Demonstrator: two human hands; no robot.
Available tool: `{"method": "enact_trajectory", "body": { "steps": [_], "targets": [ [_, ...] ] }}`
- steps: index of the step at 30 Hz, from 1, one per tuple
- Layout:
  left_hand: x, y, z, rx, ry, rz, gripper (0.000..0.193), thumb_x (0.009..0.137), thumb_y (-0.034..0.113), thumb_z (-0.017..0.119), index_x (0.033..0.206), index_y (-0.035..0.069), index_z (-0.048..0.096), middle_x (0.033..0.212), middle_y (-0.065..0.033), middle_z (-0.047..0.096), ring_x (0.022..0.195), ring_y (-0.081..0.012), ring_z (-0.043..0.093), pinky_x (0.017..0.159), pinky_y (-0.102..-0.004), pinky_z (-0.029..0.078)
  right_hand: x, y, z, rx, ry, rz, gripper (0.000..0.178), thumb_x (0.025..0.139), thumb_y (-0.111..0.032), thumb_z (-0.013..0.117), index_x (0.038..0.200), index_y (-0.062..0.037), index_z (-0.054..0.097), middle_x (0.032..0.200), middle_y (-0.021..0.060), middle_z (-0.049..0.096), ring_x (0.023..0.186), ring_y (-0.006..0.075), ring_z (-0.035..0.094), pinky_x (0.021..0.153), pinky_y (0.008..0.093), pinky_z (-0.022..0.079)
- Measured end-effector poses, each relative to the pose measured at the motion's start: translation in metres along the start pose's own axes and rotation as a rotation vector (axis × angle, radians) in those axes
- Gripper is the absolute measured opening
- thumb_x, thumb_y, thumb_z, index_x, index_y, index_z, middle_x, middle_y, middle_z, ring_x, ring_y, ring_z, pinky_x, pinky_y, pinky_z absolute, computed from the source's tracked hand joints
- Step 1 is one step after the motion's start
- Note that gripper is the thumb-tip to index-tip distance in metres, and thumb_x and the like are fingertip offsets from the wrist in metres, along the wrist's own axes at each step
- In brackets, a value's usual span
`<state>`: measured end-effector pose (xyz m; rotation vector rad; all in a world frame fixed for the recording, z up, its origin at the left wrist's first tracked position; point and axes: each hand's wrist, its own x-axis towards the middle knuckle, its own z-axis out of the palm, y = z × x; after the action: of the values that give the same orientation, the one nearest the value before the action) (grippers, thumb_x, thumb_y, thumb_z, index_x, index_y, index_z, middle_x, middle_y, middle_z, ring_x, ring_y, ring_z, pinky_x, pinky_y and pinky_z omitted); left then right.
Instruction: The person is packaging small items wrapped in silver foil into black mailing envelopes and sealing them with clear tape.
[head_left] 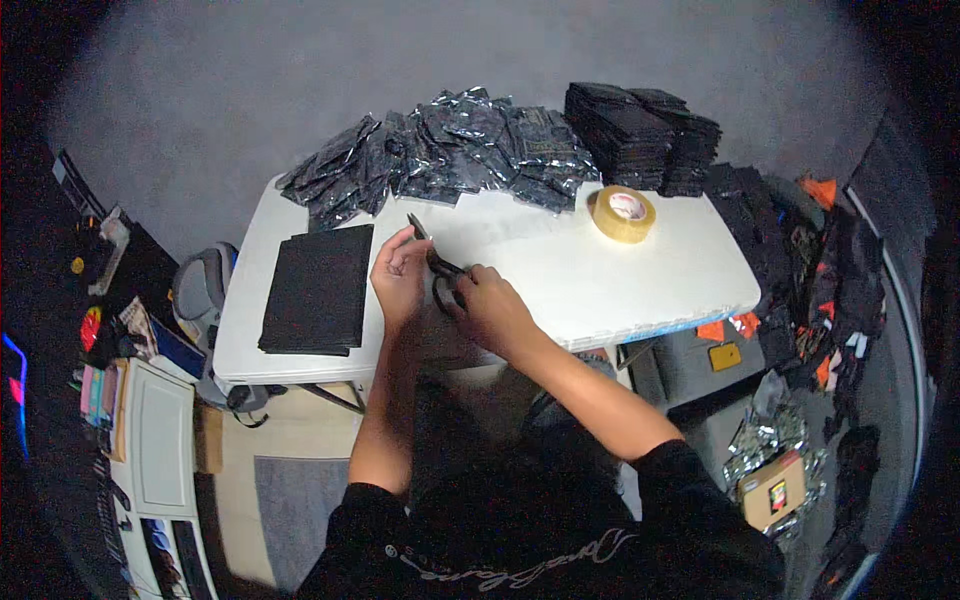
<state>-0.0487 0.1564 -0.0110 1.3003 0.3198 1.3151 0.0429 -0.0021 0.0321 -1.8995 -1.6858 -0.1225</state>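
Note:
My right hand (495, 308) is closed round the dark handles of a pair of scissors (440, 265) above the near edge of the white table (560, 280). The blades point away from me and slightly left. Beside them my left hand (400, 278) has its fingers curled in, the fingertips against or very close to the blades. Whether it pinches anything small cannot be made out. Left of that hand lies a flat stack of black folded sheets (318, 290), perhaps cloth. A roll of clear yellowish tape (625, 215) sits toward the table's right side.
A heap of shiny, dark plastic-wrapped packets (465, 145) covers the far edge. Tall piles of black folded pieces (635, 135) stand at the far right. A white cabinet (160, 440) is at lower left, a cardboard box (772, 492) at lower right, and a grey chair (200, 290) beyond the table's left end.

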Motion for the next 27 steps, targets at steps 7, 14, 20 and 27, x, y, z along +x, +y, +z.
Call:
{"method": "enact_trajectory", "body": {
  "steps": [7, 14, 20, 27],
  "targets": [
    [-0.004, 0.012, 0.010, -0.008, -0.045, -0.045, 0.031, 0.101, 0.007, 0.063, 0.130, -0.005, 0.060, 0.105, -0.0123, 0.076, 0.083, -0.0084, 0.063, 0.075, -0.0219, 0.048, 0.024, 0.007, 0.001, -0.189, -0.167, 0.145, 0.024, 0.092, -0.018, 0.062, 0.109, -0.0003, 0.062, 0.095, 0.0213, 0.070, 0.089, 0.0406, 0.070, 0.082, 0.0493, 0.056],
    [-0.006, 0.016, 0.005, 0.031, -0.030, -0.056, 0.029, 0.101, 0.006, 0.059, 0.128, -0.005, 0.061, 0.102, -0.0106, 0.076, 0.083, -0.0075, 0.059, 0.077, -0.0209, 0.044, 0.026, 0.014, -0.025, -0.340, -0.328, 0.153, 0.028, 0.092, -0.018, 0.063, 0.113, -0.0005, 0.058, 0.091, 0.0206, 0.073, 0.085, 0.0396, 0.074, 0.079, 0.0487, 0.056],
    [-0.004, 0.013, 0.002, 0.014, -0.048, -0.055, 0.030, 0.101, 0.009, 0.060, 0.129, -0.003, 0.062, 0.105, -0.0113, 0.076, 0.086, -0.0104, 0.062, 0.081, -0.0245, 0.048, 0.027, 0.016, -0.038, -0.284, -0.345, 0.145, 0.022, 0.089, -0.016, 0.064, 0.107, -0.0035, 0.064, 0.093, 0.0159, 0.075, 0.088, 0.0347, 0.075, 0.081, 0.0471, 0.053],
    [-0.004, 0.013, 0.003, -0.048, -0.020, -0.102, 0.029, 0.101, 0.010, 0.060, 0.128, -0.001, 0.063, 0.107, -0.0099, 0.076, 0.089, -0.0087, 0.062, 0.081, -0.0229, 0.044, 0.032, 0.017, -0.060, -0.375, -0.452, 0.062, 0.017, 0.088, -0.019, 0.066, 0.094, -0.0069, 0.076, 0.093, 0.0170, 0.076, 0.088, 0.0355, 0.075, 0.077, 0.0473, 0.058]
  ]
}}
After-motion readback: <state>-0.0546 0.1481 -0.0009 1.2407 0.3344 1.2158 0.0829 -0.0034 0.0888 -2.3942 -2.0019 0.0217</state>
